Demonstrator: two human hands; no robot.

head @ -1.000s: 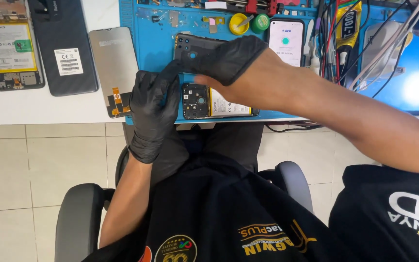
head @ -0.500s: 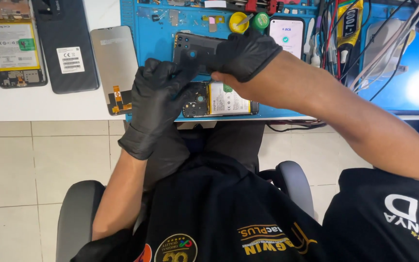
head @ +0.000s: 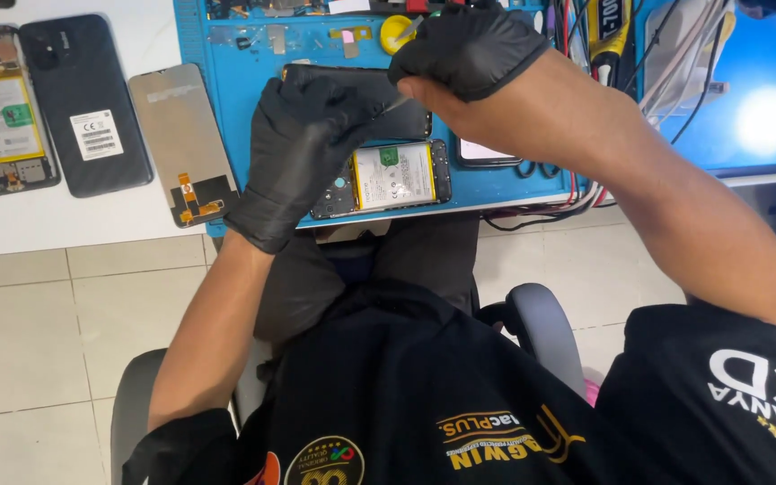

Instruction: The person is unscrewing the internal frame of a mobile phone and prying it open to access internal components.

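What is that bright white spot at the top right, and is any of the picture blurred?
Head view: the spot is glare on the blue panel, washing out detail there; lighting is otherwise even, with soft shadows under the gloved left hand and right hand; the hands and the opened phone look fairly sharp; straight edges bow slightly toward the frame's corners.

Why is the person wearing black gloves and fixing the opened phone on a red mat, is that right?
Nearly right. The head view shows both gloves are black, left hand and right hand, working over the opened phone. But the mat under it is blue, not red.
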